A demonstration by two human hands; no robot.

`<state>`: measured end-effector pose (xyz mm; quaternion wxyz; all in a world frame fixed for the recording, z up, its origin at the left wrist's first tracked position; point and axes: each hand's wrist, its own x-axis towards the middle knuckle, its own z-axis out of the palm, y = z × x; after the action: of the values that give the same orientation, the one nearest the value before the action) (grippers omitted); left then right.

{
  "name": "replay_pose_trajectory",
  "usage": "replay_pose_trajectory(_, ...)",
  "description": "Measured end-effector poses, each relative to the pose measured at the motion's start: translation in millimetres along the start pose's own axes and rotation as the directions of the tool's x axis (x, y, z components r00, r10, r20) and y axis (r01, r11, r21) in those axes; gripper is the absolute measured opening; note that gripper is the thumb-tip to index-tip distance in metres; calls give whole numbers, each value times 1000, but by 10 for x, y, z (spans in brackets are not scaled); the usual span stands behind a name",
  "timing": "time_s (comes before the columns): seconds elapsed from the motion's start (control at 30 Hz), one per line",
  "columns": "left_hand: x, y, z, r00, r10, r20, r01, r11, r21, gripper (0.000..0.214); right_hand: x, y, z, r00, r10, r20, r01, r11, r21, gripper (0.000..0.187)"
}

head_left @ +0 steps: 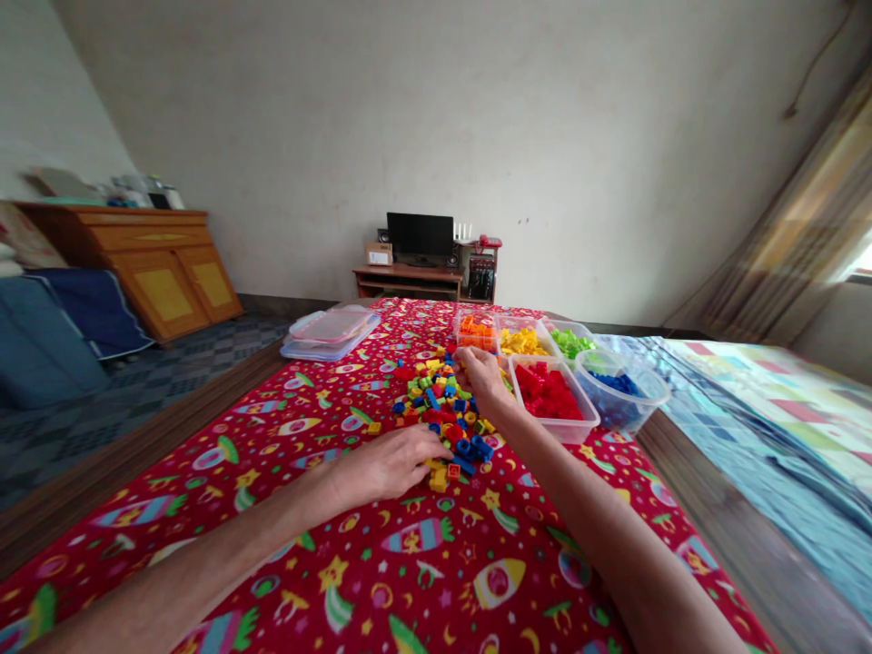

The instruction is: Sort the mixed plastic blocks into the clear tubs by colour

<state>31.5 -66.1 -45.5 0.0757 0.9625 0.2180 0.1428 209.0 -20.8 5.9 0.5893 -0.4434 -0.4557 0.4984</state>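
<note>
A loose pile of mixed plastic building bricks point(436, 397) lies on the red patterned tablecloth point(409, 581). At the near left edge of the pile, my left hand point(407, 457) rests palm down, its fingers stretched out and touching the bricks. Blue bricks point(475, 449) and a yellow brick point(438, 480) lie close to its fingertips. My right hand point(482, 374) is over the far right side of the pile, its fingers pinched together; what they hold is too small to make out. Beside it stands a clear box of red bricks point(549, 391).
Behind the red bricks are containers of orange bricks point(477, 332), yellow bricks point(523, 342) and green bricks point(572, 344). A round tub point(630, 413) on the right holds blue bricks. Stacked lids point(331, 332) lie at the left table edge. A bed point(769, 409) adjoins on the right.
</note>
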Motion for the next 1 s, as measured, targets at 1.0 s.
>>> replay_pose_trajectory(1.0, 597, -293, -301, 787, -427, -446, 316, 899, -302, 37, 10, 133, 107, 849, 355, 391, -505, 762, 404, 40)
